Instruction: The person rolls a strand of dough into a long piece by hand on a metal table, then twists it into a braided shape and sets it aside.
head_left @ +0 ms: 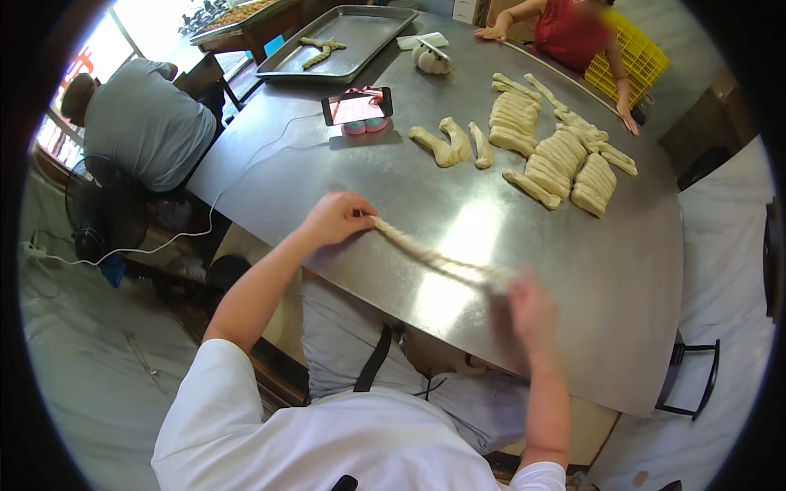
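Observation:
A long, twisted dough rope [442, 262] stretches between my two hands above the near part of the metal table. My left hand [337, 219] pinches its left end between thumb and fingers. At the other end is my right hand [532, 309], smeared by motion, with its fingers closed around the dough. Beyond them, thick dough strips [454, 143] lie loose on the metal. To the right of these, more strips sit side by side in rows [557, 164], some thinner ones on top and at the edges.
The steel table [344, 176] has a curved right edge. A phone [358, 106] stands on a pink holder, its white cable running left. Farther back are a tray [340, 41] with a twisted dough piece and a pumpkin-shaped object [431, 59]. A person in red [573, 33] rolls dough across the table.

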Action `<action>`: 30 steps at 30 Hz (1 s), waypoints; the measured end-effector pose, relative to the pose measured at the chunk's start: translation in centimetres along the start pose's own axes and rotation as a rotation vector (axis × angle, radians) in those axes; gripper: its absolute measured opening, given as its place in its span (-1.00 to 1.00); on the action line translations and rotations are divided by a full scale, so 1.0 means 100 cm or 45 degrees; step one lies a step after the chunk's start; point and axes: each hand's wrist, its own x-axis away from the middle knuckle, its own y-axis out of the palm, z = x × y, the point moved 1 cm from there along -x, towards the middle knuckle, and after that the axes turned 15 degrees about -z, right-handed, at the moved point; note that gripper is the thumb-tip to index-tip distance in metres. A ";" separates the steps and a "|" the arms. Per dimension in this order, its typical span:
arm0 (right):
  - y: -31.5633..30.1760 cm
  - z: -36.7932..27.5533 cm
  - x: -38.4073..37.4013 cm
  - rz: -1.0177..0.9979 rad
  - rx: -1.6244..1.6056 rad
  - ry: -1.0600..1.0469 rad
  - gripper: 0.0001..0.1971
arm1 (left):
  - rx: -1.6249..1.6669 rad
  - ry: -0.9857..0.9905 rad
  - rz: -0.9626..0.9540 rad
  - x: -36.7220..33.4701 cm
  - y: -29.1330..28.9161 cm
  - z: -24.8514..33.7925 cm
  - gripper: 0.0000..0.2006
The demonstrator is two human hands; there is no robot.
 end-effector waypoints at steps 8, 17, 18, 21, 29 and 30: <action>0.089 -0.043 0.105 0.102 0.218 -0.461 -0.58 | -0.529 0.086 0.464 0.080 0.112 0.053 -0.48; 0.036 -0.018 -0.093 0.255 0.380 -0.447 -0.37 | -0.850 0.301 0.141 -0.063 0.079 0.079 -0.14; 0.033 -0.010 -0.103 0.269 0.397 -0.466 -0.36 | -0.809 0.388 0.053 -0.074 0.068 0.079 -0.22; 0.038 0.002 -0.099 0.304 0.400 -0.507 -0.35 | -0.694 0.457 -0.139 -0.075 0.067 0.069 -0.40; 0.057 -0.001 0.035 0.254 0.535 -0.390 -0.40 | -0.805 0.514 0.115 0.076 0.125 0.093 -0.49; 0.056 -0.003 0.037 0.278 0.514 -0.387 -0.43 | -0.843 0.473 0.101 0.080 0.128 0.097 -0.41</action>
